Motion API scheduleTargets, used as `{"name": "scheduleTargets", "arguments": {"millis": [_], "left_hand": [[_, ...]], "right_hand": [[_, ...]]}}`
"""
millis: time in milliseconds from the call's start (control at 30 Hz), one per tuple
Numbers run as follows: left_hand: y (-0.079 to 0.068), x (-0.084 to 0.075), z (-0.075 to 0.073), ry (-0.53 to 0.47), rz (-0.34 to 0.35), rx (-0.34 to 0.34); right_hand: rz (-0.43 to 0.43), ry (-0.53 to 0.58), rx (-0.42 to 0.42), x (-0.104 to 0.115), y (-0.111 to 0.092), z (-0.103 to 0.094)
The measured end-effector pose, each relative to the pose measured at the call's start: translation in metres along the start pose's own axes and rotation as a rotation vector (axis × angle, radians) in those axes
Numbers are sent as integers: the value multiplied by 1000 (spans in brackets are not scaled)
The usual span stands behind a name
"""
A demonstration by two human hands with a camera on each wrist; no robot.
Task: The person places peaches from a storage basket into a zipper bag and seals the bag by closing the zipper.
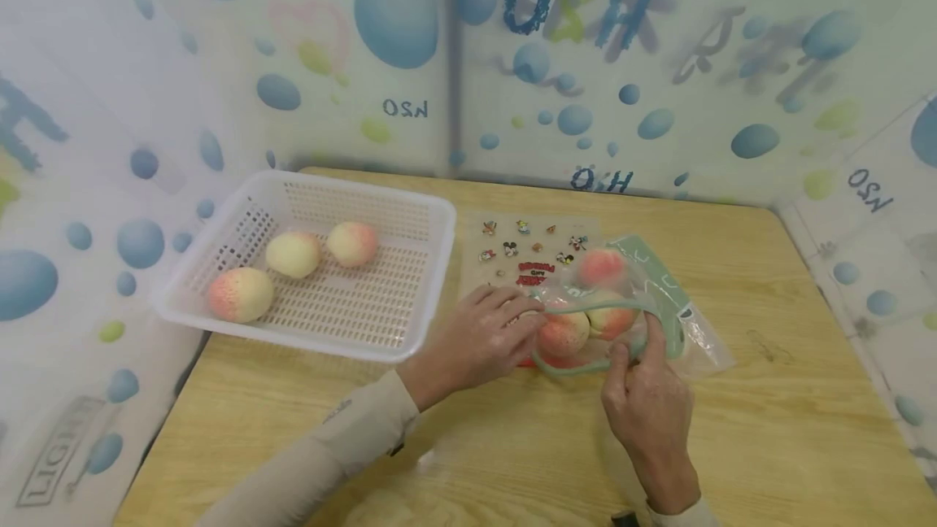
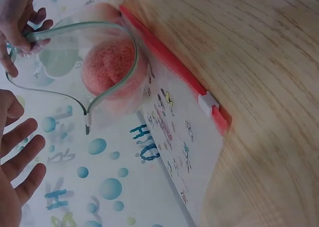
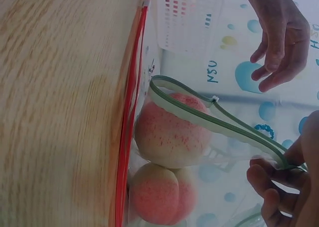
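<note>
A clear zip bag (image 1: 578,366) with a green edge lies on the table, its mouth spread into a loop. Inside it are three pink-and-cream peaches (image 1: 562,335). My right hand (image 1: 651,397) pinches the green edge at the right end of the mouth. At the opposite end is my left hand (image 1: 486,336); the left wrist view shows its fingers (image 2: 25,150) spread and apart from the bag. Under and behind the green-edged bag lies a flat, red-zipped bag (image 2: 174,132) printed with cartoon figures, its white slider facing me.
To the left stands a white perforated plastic basket (image 1: 428,283) with three peaches (image 1: 293,254) in it. A green-printed plastic bag (image 1: 655,275) lies at the right beneath the open one. A patterned curtain wall (image 1: 512,120) rises behind the wooden table (image 1: 769,429).
</note>
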State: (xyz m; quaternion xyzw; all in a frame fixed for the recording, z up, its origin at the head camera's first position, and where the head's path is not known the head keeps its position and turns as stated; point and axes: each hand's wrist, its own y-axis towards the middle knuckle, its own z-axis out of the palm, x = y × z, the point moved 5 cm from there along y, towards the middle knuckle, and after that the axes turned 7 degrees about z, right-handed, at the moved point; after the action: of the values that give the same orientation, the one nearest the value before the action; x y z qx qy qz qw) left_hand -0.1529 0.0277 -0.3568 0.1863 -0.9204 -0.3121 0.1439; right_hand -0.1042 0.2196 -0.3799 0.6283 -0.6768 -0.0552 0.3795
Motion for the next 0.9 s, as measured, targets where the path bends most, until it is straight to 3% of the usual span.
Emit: {"name": "scheduleTargets", "arguments": {"millis": [233,500,900], "left_hand": [[-3,3,5,-25,-37,59],[-7,14,36,111,-136,328],[2,23,54,90,-176,369]], "right_hand": [[7,-3,16,2,1,0],[-7,-12,17,3,0,-1],[-13,-10,19,2,1,-4]]}}
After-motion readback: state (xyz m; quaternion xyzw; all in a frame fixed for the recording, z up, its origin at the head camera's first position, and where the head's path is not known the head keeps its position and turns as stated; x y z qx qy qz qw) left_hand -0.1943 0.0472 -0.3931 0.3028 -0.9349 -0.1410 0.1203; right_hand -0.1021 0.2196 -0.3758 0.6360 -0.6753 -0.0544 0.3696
